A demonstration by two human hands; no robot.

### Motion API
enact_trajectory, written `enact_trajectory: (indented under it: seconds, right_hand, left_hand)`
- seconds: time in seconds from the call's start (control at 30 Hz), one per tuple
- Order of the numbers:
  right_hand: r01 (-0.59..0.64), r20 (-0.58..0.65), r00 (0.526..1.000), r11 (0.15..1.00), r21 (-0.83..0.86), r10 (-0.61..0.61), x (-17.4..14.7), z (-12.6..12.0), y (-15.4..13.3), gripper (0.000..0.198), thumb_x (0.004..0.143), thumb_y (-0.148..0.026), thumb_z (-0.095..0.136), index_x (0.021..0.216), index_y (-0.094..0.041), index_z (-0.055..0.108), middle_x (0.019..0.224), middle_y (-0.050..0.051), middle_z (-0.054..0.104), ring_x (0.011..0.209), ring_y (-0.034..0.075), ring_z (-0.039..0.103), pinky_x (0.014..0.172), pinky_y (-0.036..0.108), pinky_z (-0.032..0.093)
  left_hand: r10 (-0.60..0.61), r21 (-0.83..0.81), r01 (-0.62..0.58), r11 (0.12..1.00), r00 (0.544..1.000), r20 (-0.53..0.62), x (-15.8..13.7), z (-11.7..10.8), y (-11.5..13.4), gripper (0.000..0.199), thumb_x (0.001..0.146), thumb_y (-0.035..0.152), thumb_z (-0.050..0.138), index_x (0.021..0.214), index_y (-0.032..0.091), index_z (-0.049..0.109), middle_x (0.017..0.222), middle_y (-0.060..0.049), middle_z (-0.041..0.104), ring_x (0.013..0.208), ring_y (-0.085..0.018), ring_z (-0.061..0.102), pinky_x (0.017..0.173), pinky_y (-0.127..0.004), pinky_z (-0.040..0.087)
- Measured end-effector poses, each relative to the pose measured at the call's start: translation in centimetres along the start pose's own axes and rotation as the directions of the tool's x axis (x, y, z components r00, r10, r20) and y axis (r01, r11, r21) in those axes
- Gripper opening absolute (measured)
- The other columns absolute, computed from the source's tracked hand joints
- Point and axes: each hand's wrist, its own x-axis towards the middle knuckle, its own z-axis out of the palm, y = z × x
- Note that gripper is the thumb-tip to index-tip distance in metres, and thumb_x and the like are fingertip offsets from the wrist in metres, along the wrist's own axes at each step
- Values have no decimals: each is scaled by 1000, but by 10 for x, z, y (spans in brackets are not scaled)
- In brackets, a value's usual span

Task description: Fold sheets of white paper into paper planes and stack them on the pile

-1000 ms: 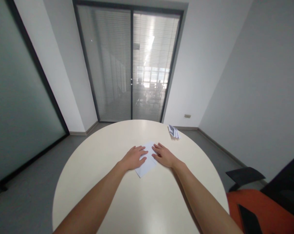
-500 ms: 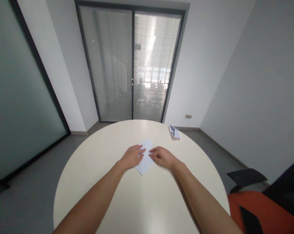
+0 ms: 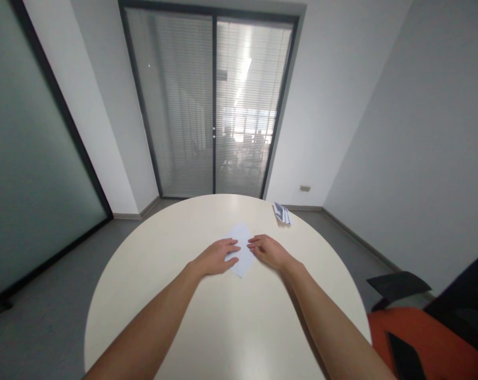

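Note:
A small sheet of white paper [image 3: 244,258], turned like a diamond, lies flat on the round table between my hands. My left hand [image 3: 220,256] rests on its left side with fingers spread and the thumb apart. At the right edge, my right hand [image 3: 269,252] touches the paper with bent fingertips, the fingers slightly apart. Its palm and parts of the paper's side edges are hidden. Toward the far right of the tabletop sits a folded white and grey paper piece [image 3: 282,213], away from both hands.
The cream round table [image 3: 144,295] fills the foreground. An orange chair [image 3: 437,338] with black armrests stands close to its right edge. Behind the table are glass panels with blinds [image 3: 179,116], and a frosted glass panel [image 3: 29,174] is at the left.
The paper has turned a little, its near corner swinging right and away from me. Both hands have shifted slightly right. The folded piece stays in place.

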Motion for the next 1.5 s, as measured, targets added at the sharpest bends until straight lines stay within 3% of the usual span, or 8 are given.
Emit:
enact_trajectory:
  seconds: [0.17, 0.4, 0.57, 0.7, 0.93, 1.1, 1.33, 1.5]
  right_hand:
    - [22, 37, 999, 1000, 7, -23, 0, -1, -6, 30, 89, -22, 54, 108, -23, 78, 118, 7, 73, 111, 24, 66, 99, 38, 50]
    - [5, 73, 997, 997, 76, -11, -4, 0, -13, 32, 85, -25, 58, 110, -22, 77, 127, 9, 69, 101, 24, 70, 86, 33, 55]
    - [-22, 91, 996, 995, 101, 13, -4, 0, -11, 32, 85, -29, 60, 112, -22, 77, 132, 10, 66, 88, 21, 71, 80, 32, 56]
    - [-43, 81, 996, 994, 96, 35, -3, -1, -10, 30, 88, -34, 61, 110, -23, 77, 128, 9, 68, 85, 21, 71, 80, 34, 56]
    - [-7, 61, 998, 991, 131, -1, -5, -7, -10, 36, 97, -45, 50, 108, -23, 77, 124, 8, 71, 104, 25, 69, 89, 35, 53]
    - [-16, 44, 999, 993, 116, 11, -3, -8, -11, 36, 99, -41, 45, 106, -21, 75, 116, 8, 74, 101, 24, 69, 88, 34, 51]
    - [-48, 38, 998, 995, 84, 45, -1, -7, -12, 33, 97, -34, 46, 98, -18, 74, 101, 9, 75, 89, 22, 67, 80, 30, 48]
    - [-52, 29, 998, 997, 60, 50, 0, -9, -14, 31, 95, -32, 48, 87, -17, 74, 90, 9, 74, 79, 20, 64, 73, 29, 45]
  left_hand:
    - [-18, 49, 18, 999, 1000, -9, 1, 1, 0, 44, 96, 44, 51, 132, 21, 63, 147, -9, 53, 136, -25, 48, 116, -40, 35]
    - [-131, 92, 133, 987, 991, -30, 5, 3, -2, 43, 95, 43, 52, 130, 22, 64, 145, -8, 56, 135, -26, 49, 115, -41, 35]
    - [-109, 70, 115, 991, 990, -88, 4, 1, -2, 32, 96, 36, 54, 122, 23, 68, 133, -7, 65, 124, -24, 56, 109, -38, 43]
    - [-73, 29, 76, 997, 993, -96, 3, 1, -2, 28, 97, 34, 53, 113, 22, 71, 124, -6, 68, 118, -23, 59, 104, -34, 45]
    - [-56, -92, 51, 994, 997, -57, 1, -12, 9, 36, 100, 43, 44, 112, 21, 70, 118, -6, 71, 111, -22, 62, 100, -32, 45]
    - [-95, -135, 88, 987, 994, -45, 1, -16, 12, 34, 98, 43, 47, 112, 22, 69, 116, -5, 71, 104, -21, 64, 93, -30, 46]
    - [-191, -65, 184, 981, 974, -125, 5, -6, 4, 36, 102, 36, 38, 87, 19, 67, 86, -5, 71, 77, -18, 62, 72, -27, 42]
    - [-211, -56, 205, 977, 967, -141, 6, -5, 2, 27, 100, 33, 43, 98, 21, 67, 93, -5, 72, 81, -20, 64, 74, -28, 43]
